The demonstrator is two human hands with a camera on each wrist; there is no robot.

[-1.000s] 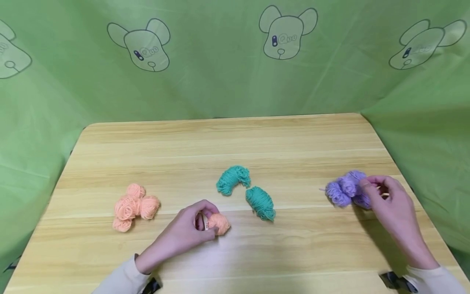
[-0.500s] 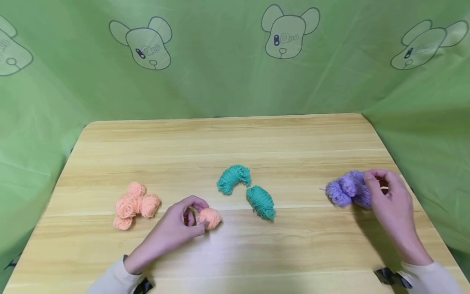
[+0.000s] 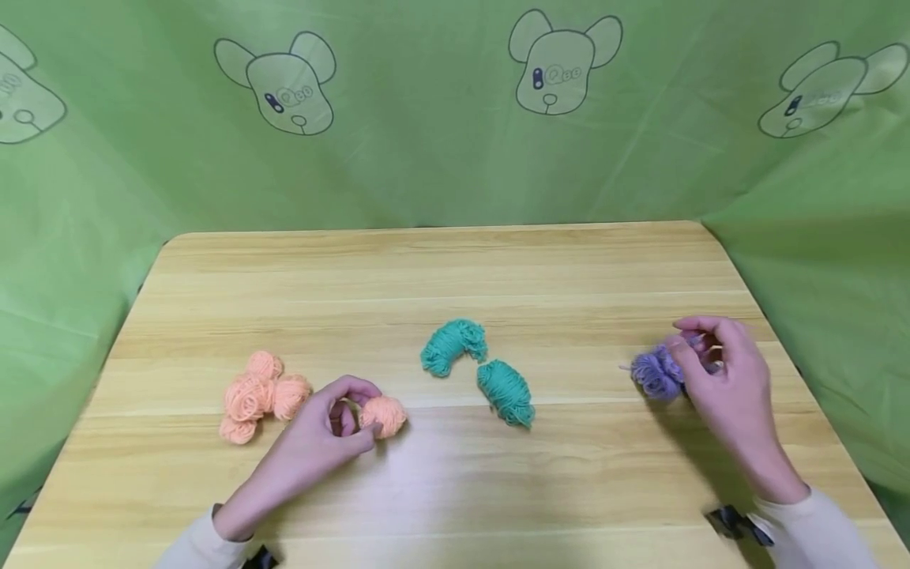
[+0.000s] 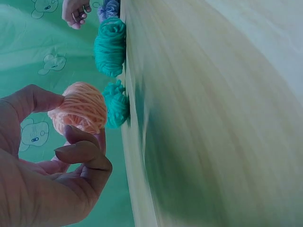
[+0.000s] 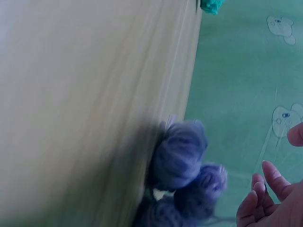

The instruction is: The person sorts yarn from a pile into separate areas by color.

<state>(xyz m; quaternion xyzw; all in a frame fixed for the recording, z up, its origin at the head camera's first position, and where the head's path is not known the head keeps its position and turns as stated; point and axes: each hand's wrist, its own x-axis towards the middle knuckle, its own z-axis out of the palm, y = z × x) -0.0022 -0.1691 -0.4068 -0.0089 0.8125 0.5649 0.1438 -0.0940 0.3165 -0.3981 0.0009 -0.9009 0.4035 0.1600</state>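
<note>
Between thumb and fingertips, my left hand (image 3: 320,431) pinches a peach yarn ball (image 3: 384,416); the left wrist view shows this ball (image 4: 83,108) above the tabletop, with a shadow beneath. Left of it lies a pile of peach yarn balls (image 3: 247,397), partly behind the hand. My right hand (image 3: 728,387) hovers over the purple yarn balls (image 3: 654,376) and hides part of them. In the right wrist view its thumb (image 5: 296,135) and fingers (image 5: 274,179) are spread with nothing between them, beside the stacked purple balls (image 5: 180,153).
Two teal yarn skeins, one curved (image 3: 452,346) and one straighter (image 3: 506,393), lie mid-table between the hands. The wooden table (image 3: 455,269) has rounded back corners. Green cloth (image 3: 426,174) printed with animal heads hangs behind and at both sides.
My left hand has carried the peach yarn ball leftward, closer to the peach pile. My right hand has shifted left from the purple pile's right side to above it.
</note>
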